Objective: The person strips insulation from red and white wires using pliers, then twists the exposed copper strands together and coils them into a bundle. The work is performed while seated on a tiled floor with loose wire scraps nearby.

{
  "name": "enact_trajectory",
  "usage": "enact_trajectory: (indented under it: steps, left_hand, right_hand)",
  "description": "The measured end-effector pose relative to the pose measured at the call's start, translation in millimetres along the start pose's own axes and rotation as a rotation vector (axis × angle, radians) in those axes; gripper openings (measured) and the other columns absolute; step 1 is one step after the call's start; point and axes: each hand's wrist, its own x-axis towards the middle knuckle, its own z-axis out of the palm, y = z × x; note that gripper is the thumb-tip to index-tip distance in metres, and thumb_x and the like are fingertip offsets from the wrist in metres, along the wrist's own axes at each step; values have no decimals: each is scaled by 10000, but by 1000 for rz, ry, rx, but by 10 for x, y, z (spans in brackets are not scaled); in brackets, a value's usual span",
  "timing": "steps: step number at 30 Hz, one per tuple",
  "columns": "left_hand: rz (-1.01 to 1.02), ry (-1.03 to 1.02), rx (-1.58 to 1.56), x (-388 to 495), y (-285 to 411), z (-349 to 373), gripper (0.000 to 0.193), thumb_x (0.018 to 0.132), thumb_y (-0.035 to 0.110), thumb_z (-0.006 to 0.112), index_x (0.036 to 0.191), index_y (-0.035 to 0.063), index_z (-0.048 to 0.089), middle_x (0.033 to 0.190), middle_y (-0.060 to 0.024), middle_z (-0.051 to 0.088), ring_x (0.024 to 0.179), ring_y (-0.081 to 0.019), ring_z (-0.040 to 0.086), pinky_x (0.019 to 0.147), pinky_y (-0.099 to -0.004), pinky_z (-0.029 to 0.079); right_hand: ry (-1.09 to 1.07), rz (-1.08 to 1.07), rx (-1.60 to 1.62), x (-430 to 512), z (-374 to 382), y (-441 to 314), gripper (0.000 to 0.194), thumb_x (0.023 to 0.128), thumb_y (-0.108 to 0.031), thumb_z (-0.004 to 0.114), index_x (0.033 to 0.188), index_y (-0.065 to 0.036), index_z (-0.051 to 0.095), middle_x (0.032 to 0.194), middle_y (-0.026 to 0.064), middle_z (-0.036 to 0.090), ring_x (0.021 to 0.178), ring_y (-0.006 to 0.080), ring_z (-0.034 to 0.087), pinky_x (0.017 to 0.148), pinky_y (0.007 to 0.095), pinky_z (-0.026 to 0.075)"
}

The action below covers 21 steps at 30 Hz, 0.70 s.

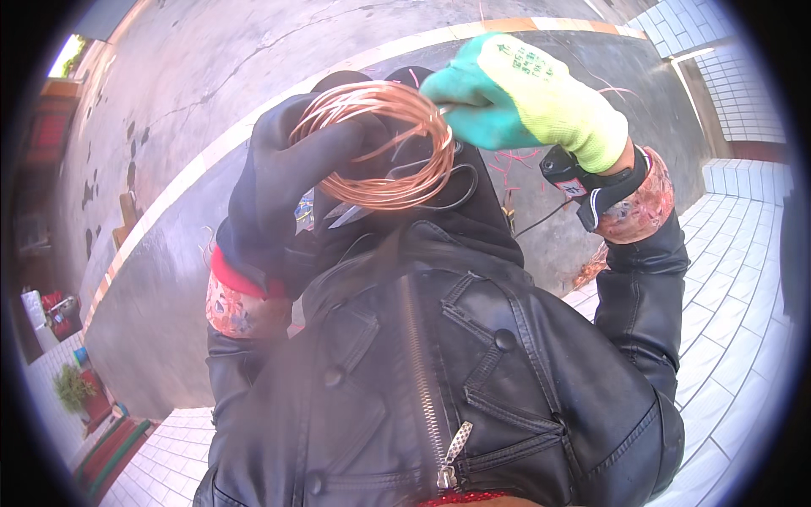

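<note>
A coil of bare copper wire (386, 193) is held up in front of my lap. My left hand (304, 149), in a dark glove, grips the coil's left side, with the thumb laid across the strands. At the coil's upper right, my right hand (500, 95), in a green-coated yellow knit glove, is closed on the wire. Behind and below the coil, scissors (466, 180) with dark loop handles lie on my lap, one blade (347, 217) showing at the left. A strapped black device (564, 171) sits on my right wrist.
Pink wire scraps (507, 166) litter the grey floor beyond my right knee, near a tool with yellowish handles (509, 212). Loose copper strands (590, 267) lie by my right elbow. White tiles (728, 298) are at the right; a potted plant (73, 386) stands lower left.
</note>
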Motion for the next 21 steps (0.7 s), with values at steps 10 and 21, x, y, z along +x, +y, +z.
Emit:
enact_trajectory:
  steps: [10,21]
  left_hand:
    - [457,442,258,-103,-462,-455,195,935,-95,583,1121,-47,614,831,1,503,695,-74,480,710,-239,528]
    - [544,752,487,-411,-1086,-771,517,956,35,680,1401,-52,431,1244,-214,646,1029,-223,696,869,-319,596]
  right_hand:
    - [-280,333,249,-132,-228,-15,245,834,-103,730,1066,-24,727,800,116,686,700,284,639,662,394,490]
    - [-199,537,472,59,-170,-159,323,765,5,783,1078,3,707,835,65,643,690,134,587,612,303,448]
